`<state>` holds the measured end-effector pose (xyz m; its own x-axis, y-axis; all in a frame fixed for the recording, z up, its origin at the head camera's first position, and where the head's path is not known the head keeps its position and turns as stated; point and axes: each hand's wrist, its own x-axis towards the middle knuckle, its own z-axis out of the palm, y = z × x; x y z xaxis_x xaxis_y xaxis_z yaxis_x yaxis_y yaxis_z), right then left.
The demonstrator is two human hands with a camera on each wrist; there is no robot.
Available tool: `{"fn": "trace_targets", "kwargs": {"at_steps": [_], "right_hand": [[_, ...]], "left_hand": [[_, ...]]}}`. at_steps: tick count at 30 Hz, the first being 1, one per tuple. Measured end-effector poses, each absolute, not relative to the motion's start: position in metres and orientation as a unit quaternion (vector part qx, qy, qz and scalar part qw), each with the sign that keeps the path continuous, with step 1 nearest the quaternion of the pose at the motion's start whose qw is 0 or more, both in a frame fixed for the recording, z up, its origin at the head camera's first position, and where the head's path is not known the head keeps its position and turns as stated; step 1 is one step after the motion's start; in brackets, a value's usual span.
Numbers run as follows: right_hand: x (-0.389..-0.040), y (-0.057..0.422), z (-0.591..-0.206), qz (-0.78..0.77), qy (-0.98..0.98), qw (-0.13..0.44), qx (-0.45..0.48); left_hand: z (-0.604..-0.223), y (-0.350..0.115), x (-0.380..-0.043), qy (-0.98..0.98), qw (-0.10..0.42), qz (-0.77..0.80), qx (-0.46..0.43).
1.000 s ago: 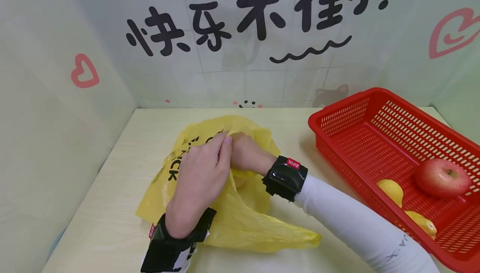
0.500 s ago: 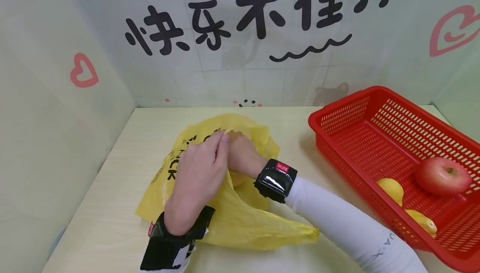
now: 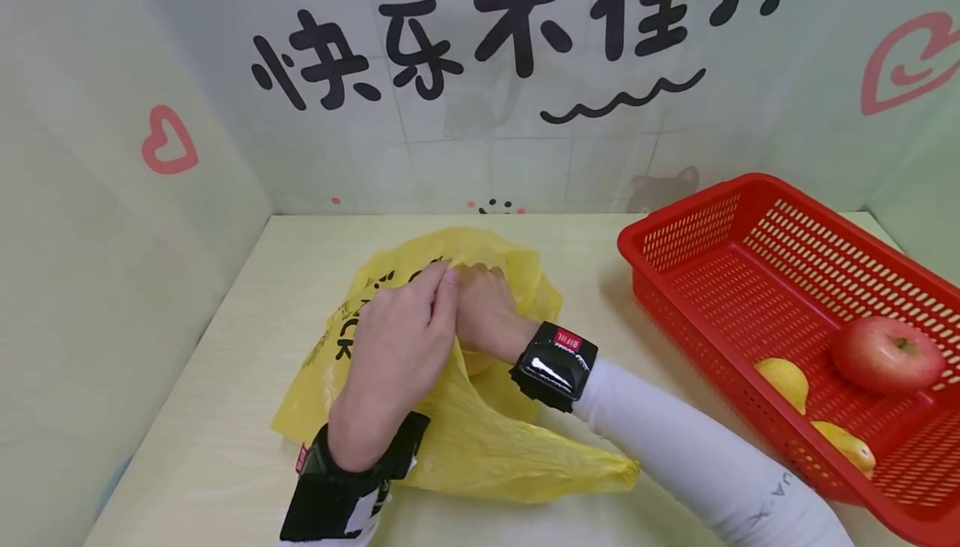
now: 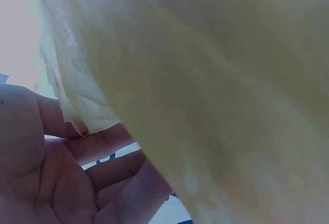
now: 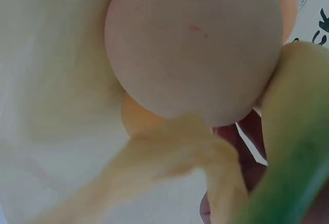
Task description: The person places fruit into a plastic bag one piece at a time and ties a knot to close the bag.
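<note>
The left hand (image 3: 397, 338) is pinching the rim of a yellow bag (image 3: 517, 468), and the right hand (image 3: 487, 305) is reaching into its mouth just beside it. I'm not able to tell whether those right fingers are gripping anything, though a yellow-green fruit (image 5: 300, 142) is covering part of that hand. Just past the fingertips a large round fruit (image 5: 190, 49) is resting, with an orange fruit (image 5: 141, 118) showing behind it.

To my eye the work is going on inside the bag, so the left hand should be lifting its rim and spreading the mouth, while the right should be cupping one fruit at a time and moving gently, since thin plastic could be snagging.

Farther out, the bag is lying on the bench (image 3: 225, 414) beneath both hands. To their right, a red basket (image 3: 660, 303) is holding an apple (image 3: 888, 355) and two yellow fruits (image 3: 782, 382).
</note>
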<state>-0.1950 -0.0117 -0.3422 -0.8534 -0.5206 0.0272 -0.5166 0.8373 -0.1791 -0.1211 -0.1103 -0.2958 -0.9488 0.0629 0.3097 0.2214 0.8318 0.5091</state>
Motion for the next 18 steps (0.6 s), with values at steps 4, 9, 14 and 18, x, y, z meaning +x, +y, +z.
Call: {"fn": "trace_targets", "kwargs": {"at_steps": [4,9,14,18], "right_hand": [[-0.1944,-0.0073,-0.3419,-0.094,0.957,0.012,-0.274],[-0.1929,-0.0043,-0.3427,-0.130,0.953,0.023,-0.275],[-0.1920,-0.0040,-0.3455,-0.131,0.952,0.025,-0.275],[-0.1925,-0.0033,-0.3481,-0.128,0.952,0.024,-0.278]], "left_hand": [[-0.2959,-0.1095,-0.1215,-0.947,0.136,-0.283,-0.074],[-0.2966,-0.1098,-0.1225,-0.947,0.129,-0.284,-0.073],[-0.2968,-0.1104,-0.1228,-0.948,0.126,-0.284,-0.071],[-0.2965,-0.1105,-0.1232,-0.948,0.123,-0.285,-0.072]]}}
